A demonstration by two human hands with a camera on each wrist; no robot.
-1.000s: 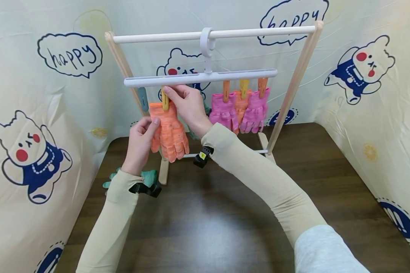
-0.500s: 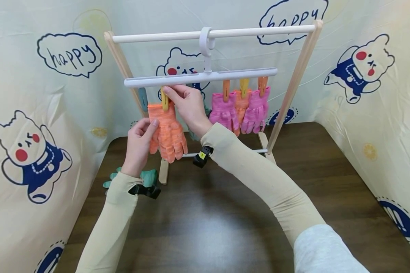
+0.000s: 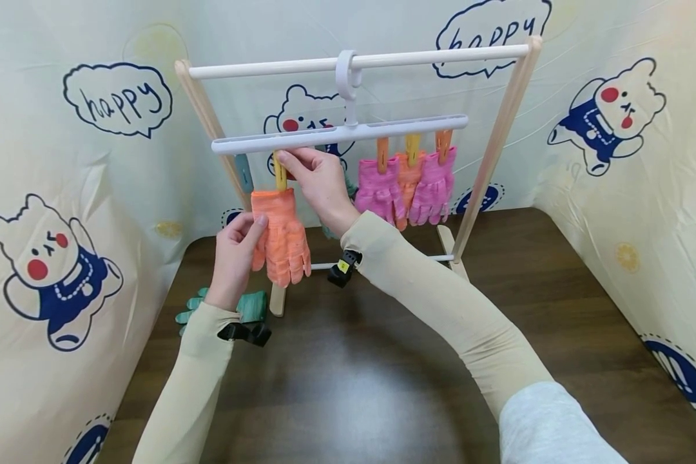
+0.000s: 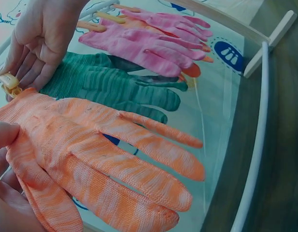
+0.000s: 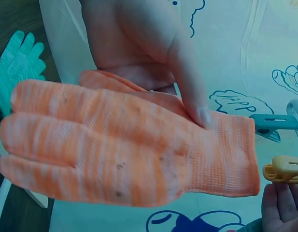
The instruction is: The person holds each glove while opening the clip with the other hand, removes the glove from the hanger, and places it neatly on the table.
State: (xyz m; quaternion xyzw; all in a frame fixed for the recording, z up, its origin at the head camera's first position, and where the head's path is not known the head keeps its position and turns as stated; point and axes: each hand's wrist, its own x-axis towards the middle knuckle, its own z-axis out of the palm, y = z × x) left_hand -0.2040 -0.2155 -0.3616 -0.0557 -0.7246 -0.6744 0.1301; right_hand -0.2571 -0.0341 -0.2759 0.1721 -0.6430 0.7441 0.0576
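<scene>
An orange glove [image 3: 281,238] hangs from my left hand [image 3: 234,254], its fingers pointing down. My left thumb presses on the glove near its cuff, with the other fingers behind it. Just above the cuff, my right hand [image 3: 321,183] pinches a yellow clothespin [image 3: 280,171] under the grey hanger bar [image 3: 301,140]. In the right wrist view the cuff [image 5: 235,154] lies apart from the yellow clothespin [image 5: 284,169]. Left of it hangs a blue clothespin [image 3: 243,173] with no glove in it. The left wrist view shows a green glove [image 4: 115,87] hanging behind my right hand.
Two pink gloves [image 3: 379,187] and another orange glove [image 3: 409,180] hang from clothespins at the bar's right. The hanger hooks over a white rod [image 3: 441,58] on a wooden stand [image 3: 501,142]. A green glove [image 3: 252,306] lies on the brown table [image 3: 383,386] by my left wrist.
The orange glove has moved down with my left hand, and its cuff has come out of the yellow clothespin. My right hand stays at the clothespin, which sits slightly lower in view.
</scene>
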